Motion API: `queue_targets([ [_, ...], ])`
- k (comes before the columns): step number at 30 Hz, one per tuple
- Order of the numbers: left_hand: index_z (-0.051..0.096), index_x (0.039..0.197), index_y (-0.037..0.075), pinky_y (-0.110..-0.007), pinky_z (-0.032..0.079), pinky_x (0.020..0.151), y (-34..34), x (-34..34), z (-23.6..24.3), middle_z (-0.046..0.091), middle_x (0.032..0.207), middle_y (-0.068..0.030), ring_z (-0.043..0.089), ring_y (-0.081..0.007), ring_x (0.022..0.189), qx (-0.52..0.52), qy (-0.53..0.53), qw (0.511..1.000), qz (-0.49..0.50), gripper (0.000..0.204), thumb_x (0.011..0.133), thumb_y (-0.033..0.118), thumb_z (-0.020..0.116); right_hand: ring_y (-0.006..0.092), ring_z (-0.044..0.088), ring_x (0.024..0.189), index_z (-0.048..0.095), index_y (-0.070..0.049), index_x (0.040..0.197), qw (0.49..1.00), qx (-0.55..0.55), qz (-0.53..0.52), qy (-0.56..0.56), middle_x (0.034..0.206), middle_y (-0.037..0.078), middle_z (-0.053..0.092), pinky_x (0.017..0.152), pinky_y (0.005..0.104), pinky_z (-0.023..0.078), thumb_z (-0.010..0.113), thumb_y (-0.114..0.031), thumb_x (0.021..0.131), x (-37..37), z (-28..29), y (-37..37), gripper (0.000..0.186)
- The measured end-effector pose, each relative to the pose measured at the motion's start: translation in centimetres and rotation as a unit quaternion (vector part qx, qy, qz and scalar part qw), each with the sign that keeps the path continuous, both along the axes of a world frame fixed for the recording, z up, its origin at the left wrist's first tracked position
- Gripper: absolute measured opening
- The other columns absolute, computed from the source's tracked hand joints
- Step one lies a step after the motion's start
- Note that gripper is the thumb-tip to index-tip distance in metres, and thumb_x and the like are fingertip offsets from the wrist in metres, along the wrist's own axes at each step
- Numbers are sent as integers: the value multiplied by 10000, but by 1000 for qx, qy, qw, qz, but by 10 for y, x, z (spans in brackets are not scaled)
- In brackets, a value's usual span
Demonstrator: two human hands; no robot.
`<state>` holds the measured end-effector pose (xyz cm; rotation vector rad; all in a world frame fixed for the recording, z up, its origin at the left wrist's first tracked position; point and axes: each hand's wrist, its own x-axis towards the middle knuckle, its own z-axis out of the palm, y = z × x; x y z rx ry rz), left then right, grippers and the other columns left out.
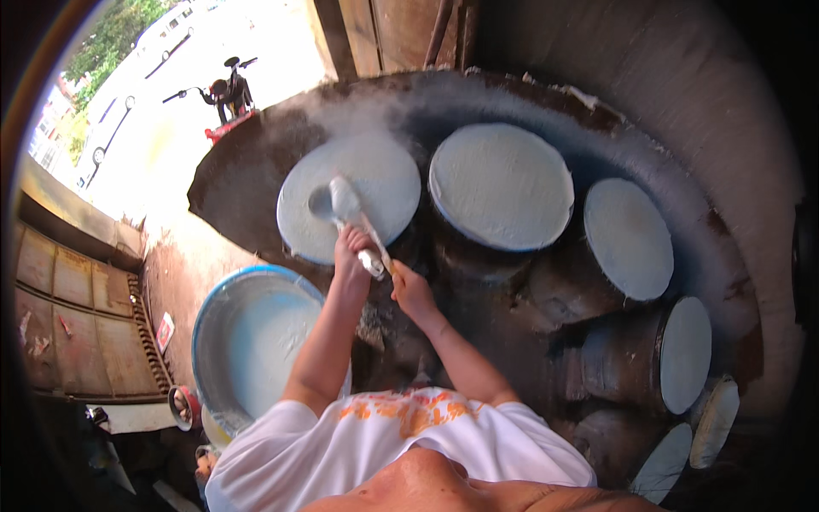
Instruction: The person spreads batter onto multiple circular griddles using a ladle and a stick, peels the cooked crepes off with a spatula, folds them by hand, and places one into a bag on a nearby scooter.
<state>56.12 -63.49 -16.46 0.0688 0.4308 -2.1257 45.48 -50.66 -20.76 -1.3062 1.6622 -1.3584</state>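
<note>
Head view, left hand [357, 241] clenched round a ladle [321, 204], right hand [413, 291] gripping a paddle [344, 199], white-topped vat [386, 181] near eleven o'clock, blue-rimmed tub [223, 317] at eight.

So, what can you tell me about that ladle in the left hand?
The ladle has a round, grey, metallic-looking bowl. The left hand grips it, and a shiny end, seemingly its handle's, shows on the near side of the fist. The bowl is over a round, steaming white surface, close beside a whitish paddle; blur hides any contact.
</note>
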Motion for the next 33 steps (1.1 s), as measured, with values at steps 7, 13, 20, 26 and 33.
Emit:
queue_targets([
  [7,386,662,99,-226,374,320,80,71,89,373,514,35,378,-72,355,24,246,969,17,319,971,170,420,293,607,1074,564,20,1206,996,41,-48,61,1156,199,618,908,336,483,534,-117,899,-54,28,-36,337],
  [13,384,676,95,-224,384,367,130,183,134,391,555,4,407,-87,417,-157,101,982,40,347,997,226,383,266,634,1001,642,-148,1156,965,109,209,116,1101,93,654,872,352,500,589,-202,811,42,41,47,354],
  [20,444,555,133,-244,396,394,184,397,-134,397,469,8,422,-128,425,68,-438,894,-62,408,935,273,488,350,624,670,672,-200,763,954,91,167,230,713,113,643,589,475,482,563,-144,678,122,-25,154,149],
  [26,517,918,57,-296,465,608,183,265,-211,530,806,-98,529,-213,717,92,-598,719,-343,221,884,276,526,252,557,976,723,-201,893,957,20,-30,289,965,58,603,832,396,454,702,-273,657,122,5,271,247],
  [33,534,1149,97,-318,461,669,238,101,-129,567,1027,-68,545,-189,848,-410,-763,442,-234,323,908,311,541,339,595,877,654,-91,955,704,137,-631,296,892,145,636,776,439,475,644,-136,697,52,70,629,262],
])
